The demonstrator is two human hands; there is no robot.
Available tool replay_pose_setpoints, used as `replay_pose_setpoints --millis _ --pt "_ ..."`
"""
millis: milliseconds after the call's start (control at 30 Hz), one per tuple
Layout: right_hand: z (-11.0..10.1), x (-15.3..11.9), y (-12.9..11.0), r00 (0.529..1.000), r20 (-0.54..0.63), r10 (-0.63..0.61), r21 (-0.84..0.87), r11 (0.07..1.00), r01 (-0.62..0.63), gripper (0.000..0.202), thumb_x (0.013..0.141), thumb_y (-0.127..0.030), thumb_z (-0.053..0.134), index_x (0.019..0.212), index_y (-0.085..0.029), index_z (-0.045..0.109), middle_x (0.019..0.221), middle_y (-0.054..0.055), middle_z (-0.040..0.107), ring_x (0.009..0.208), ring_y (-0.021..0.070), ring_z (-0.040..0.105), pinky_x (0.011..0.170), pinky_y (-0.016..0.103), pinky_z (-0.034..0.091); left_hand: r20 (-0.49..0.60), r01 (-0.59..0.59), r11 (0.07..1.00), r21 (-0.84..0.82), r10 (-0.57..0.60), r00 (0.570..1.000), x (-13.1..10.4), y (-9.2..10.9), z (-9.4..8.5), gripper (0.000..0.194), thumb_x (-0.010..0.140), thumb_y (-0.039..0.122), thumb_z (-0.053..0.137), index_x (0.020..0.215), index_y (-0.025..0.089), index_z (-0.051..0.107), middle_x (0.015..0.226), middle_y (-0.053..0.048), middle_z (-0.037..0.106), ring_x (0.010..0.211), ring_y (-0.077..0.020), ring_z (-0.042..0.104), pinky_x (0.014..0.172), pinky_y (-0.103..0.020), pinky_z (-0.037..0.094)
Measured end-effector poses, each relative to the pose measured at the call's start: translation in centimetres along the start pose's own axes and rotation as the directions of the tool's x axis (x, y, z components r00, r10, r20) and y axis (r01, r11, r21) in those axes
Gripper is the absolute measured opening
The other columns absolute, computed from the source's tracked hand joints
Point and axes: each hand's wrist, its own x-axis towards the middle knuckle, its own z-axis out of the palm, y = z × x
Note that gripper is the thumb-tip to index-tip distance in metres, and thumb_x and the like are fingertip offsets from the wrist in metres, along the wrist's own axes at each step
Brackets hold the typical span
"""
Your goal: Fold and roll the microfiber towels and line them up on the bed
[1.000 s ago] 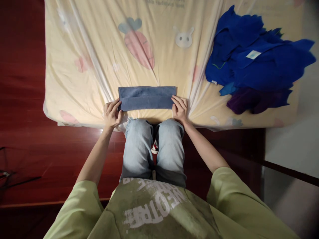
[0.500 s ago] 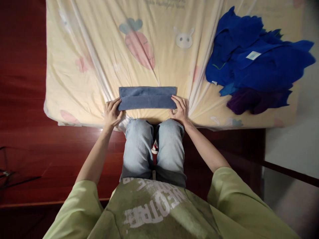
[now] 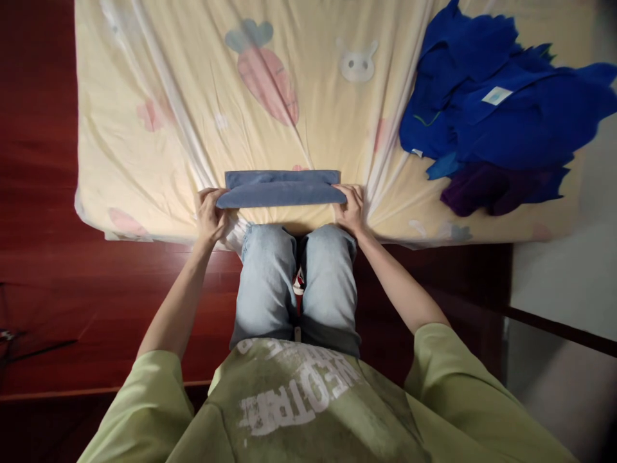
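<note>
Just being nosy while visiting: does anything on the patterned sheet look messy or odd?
The blue heap on the right looks untidy, crumpled with corners jutting out, unlike the folded cloth near the middle. The sheet is pulled into long creases instead of lying smooth. I see no spill or damage.

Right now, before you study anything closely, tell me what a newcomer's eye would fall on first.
Probably the bright blue heap of fabric, crumpled at the right of the cream sheet, a white label showing on it. Next, perhaps, the folded grey-blue cloth near the sheet's front edge, its ends held by the left hand and right hand. Beyond it lies a large pink carrot print.
</note>
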Motion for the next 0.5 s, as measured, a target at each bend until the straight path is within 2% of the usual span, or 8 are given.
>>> replay_pose_setpoints --millis 167,300,433,500 --pt "0.1 0.0 0.5 1.000 -0.022 0.005 -0.031 0.999 -0.006 0.037 0.103 -0.041 0.048 0.130 -0.023 0.066 0.112 0.013 0.072 0.112 0.0311 0.065 0.101 0.052 0.056 -0.049 0.062 0.998 -0.002 -0.062 0.997 0.2 -0.5 0.0 0.050 0.098 0.055 0.047 0.131 0.019 0.059 0.122 -0.019 0.058 0.127 -0.0359 0.052 0.109 -0.055 0.044" --pt "0.3 0.2 1.0 0.999 -0.051 0.007 0.035 0.999 -0.005 0.038 0.105 -0.044 0.047 0.125 -0.020 0.067 0.112 0.014 0.071 0.111 0.0298 0.066 0.100 0.050 0.057 -0.035 0.042 0.999 0.023 -0.041 0.999 1.1 -0.8 -0.4 0.051 0.099 0.059 0.046 0.131 0.021 0.058 0.119 -0.018 0.060 0.118 -0.0354 0.056 0.107 -0.057 0.044" --pt "0.3 1.2 1.3 0.995 -0.019 0.098 0.093 0.991 -0.096 0.044 0.105 -0.052 0.047 0.126 -0.018 0.065 0.114 0.016 0.071 0.112 0.0293 0.068 0.100 0.047 0.058 0.006 0.019 1.000 0.022 -0.020 1.000 2.9 -1.1 -1.0 0.053 0.099 0.061 0.045 0.135 0.023 0.056 0.122 -0.017 0.063 0.118 -0.0359 0.057 0.110 -0.058 0.041" --pt "0.3 1.9 1.3 0.989 0.015 0.150 0.142 0.978 -0.151 0.049 0.105 -0.058 0.045 0.124 -0.018 0.065 0.109 0.015 0.072 0.106 0.0282 0.070 0.095 0.045 0.060 0.034 0.001 1.000 0.025 -0.002 0.999 3.9 -1.2 -1.3 0.054 0.100 0.061 0.042 0.137 0.023 0.053 0.122 -0.015 0.065 0.117 -0.0342 0.060 0.111 -0.055 0.040"
